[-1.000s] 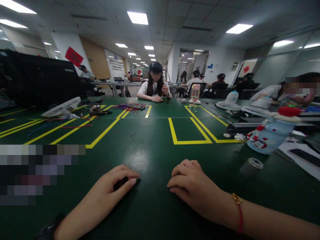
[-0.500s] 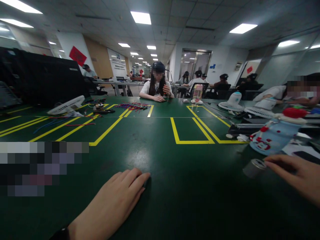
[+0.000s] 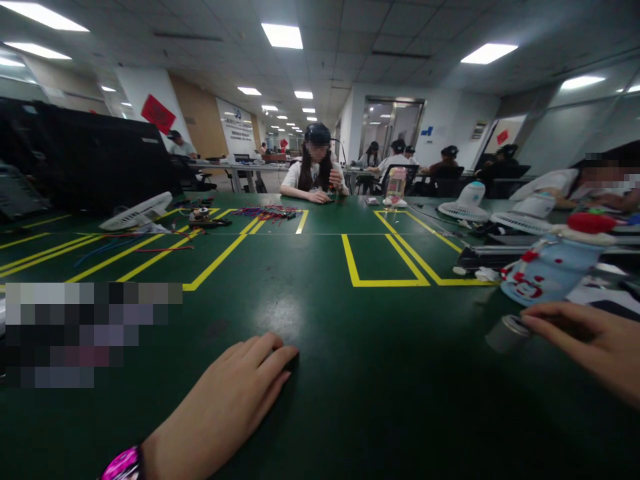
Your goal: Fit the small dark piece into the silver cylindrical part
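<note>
I am sitting at a wide green table (image 3: 320, 320) that is carrying yellow taped lines, and a person in a white shirt (image 3: 313, 175) is sitting at its far edge, at twelve o'clock from me. At ten o'clock a white fan (image 3: 136, 212) is lying tilted beside a scatter of coloured wires (image 3: 265, 213). At two o'clock a pale blue bottle (image 3: 547, 270) with red marks is lying on its side. My left hand (image 3: 235, 400) is resting palm down on the table at six o'clock, fingers stretched flat, gripping nothing. My right hand (image 3: 590, 340) is reaching in from four o'clock, fingers loosely spread, and its fingertips are touching the top of a small grey roll (image 3: 506, 333), without closing round it. That roll is standing tilted on the table at three o'clock, just below the bottle.
</note>
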A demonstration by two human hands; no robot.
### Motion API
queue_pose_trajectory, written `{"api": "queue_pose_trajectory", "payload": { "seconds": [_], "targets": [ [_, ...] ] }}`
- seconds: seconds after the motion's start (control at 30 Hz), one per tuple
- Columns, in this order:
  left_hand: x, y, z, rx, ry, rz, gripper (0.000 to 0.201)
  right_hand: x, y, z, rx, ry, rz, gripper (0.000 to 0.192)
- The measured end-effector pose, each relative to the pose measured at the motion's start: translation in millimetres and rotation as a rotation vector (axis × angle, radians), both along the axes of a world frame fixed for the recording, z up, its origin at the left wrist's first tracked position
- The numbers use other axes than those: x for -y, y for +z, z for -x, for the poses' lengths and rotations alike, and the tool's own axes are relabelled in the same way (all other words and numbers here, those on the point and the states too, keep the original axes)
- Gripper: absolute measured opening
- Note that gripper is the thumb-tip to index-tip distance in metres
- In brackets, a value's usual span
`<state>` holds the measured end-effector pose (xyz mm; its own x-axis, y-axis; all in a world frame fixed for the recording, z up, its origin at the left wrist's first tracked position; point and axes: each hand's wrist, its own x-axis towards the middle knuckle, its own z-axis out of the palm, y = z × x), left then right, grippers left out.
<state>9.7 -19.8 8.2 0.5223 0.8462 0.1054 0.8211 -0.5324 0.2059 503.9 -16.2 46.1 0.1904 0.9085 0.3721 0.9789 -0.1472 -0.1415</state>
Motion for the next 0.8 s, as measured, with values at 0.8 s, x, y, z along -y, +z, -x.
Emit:
{"api": "queue_pose_trajectory", "payload": {
  "seconds": [0.8],
  "targets": [
    [-4, 2.4, 6, 0.072, 0.003, 0.061, 0.033, -6, -1.2, 210, -0.31, 0.897, 0.223, 0.048]
  ]
}}
